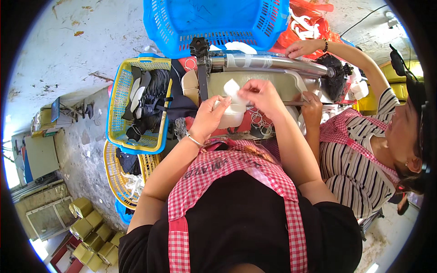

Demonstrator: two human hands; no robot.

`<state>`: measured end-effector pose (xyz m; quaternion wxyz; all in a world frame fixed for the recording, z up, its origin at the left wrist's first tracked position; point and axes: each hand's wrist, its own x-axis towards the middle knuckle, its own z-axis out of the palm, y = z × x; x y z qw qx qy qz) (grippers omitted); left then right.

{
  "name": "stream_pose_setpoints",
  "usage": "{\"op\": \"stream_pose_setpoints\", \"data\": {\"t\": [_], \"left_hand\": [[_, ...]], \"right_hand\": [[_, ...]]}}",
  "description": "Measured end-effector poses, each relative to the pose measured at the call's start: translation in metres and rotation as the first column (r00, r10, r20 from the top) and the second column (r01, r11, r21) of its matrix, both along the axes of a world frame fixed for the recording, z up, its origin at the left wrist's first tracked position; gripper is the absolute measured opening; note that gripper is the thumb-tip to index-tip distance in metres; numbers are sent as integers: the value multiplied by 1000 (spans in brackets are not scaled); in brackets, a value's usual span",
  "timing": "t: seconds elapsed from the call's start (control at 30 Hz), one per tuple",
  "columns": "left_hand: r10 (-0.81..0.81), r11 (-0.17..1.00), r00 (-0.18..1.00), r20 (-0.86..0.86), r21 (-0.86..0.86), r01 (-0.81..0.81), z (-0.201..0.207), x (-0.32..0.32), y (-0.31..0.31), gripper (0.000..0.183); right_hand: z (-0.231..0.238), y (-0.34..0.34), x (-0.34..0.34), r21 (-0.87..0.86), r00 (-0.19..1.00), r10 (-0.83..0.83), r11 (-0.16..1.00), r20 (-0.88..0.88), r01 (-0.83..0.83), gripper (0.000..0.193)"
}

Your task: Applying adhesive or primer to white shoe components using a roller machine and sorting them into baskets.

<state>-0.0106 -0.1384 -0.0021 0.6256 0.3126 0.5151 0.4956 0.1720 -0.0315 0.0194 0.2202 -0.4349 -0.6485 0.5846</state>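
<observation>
My left hand is closed, thumb and fingers pinching the edge of a whitish, translucent cup-like piece in front of my apron. Just to the right, my right hand pinches a small, flat white piece at its fingertips, raised over the cup-like piece. Fingers partly cover both pieces, so their exact kind cannot be made out. Beyond my hands lies a machine with a shiny metal roller above a pale, smooth bed.
A yellow-and-blue basket of black and white pieces stands left, another yellow basket below it. At the back are a blue crate and a red bag. A co-worker sits right, hands at the machine. Thin rings hang near my right wrist.
</observation>
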Motion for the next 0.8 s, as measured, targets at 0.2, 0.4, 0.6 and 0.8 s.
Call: {"op": "stream_pose_setpoints", "data": {"t": [0.2,0.4,0.6,0.8], "left_hand": [[43,999,997,-59,2,-43,5,4,-9,37],[55,998,961,-271,53,-42,9,0,-21,42],[85,994,949,-305,97,-58,5,0,-27,44],[4,991,995,-101,134,10,2,1,-18,37]], "right_hand": [[-2,21,-22,-451,898,-435,816,-68,361,21],[28,-31,-10,156,968,106,977,226,-143,25],[42,-47,-9,281,976,115,945,184,-164,24],[14,-34,-2,220,991,55,972,122,-81,21]]}}
